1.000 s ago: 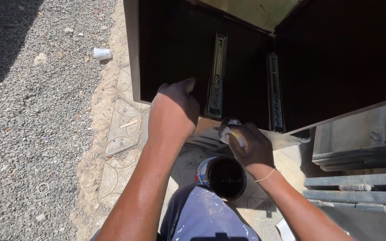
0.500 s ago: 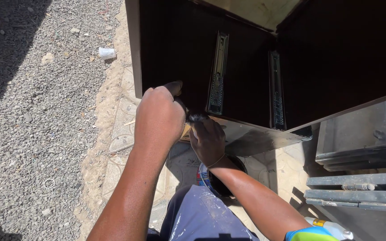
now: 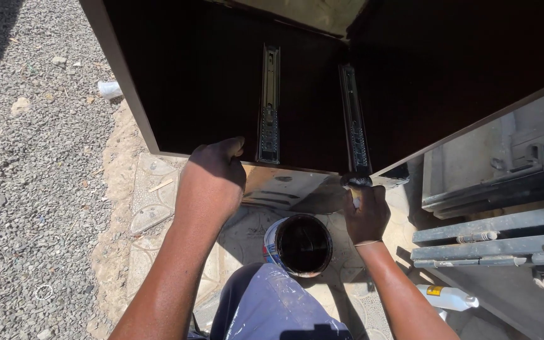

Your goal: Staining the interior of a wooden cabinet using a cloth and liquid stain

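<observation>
Here, nearest the camera at six o'clock, the person's knee in paint-flecked blue-grey trousers (image 3: 266,308) filled the bottom of the view, with both bare forearms reaching away from it. Just beyond the knee sat an open round tin of dark stain (image 3: 298,244) on the patterned paving (image 3: 149,201). At about four o'clock a white plastic bottle (image 3: 448,297) lay on its side beside grey panels (image 3: 492,242) fitted with metal hardware. The left hand (image 3: 212,179), at roughly ten o'clock from the tin, was curled over the lower edge of a dark brown cabinet panel (image 3: 203,94), fingers bent and gripping that edge. The right hand (image 3: 365,211), at about one o'clock from the tin, was closed around a small dark-stained applicator (image 3: 356,181), pressing it against the panel's lower edge near the foot of a drawer slide; whether it was a sponge or a cloth could not be told. Farther on, two metal drawer slides (image 3: 269,104) ran up the panel's inner face toward twelve o'clock. Out at nine to eleven o'clock lay grey gravel (image 3: 26,157) with a scrap of white litter (image 3: 109,89).
</observation>
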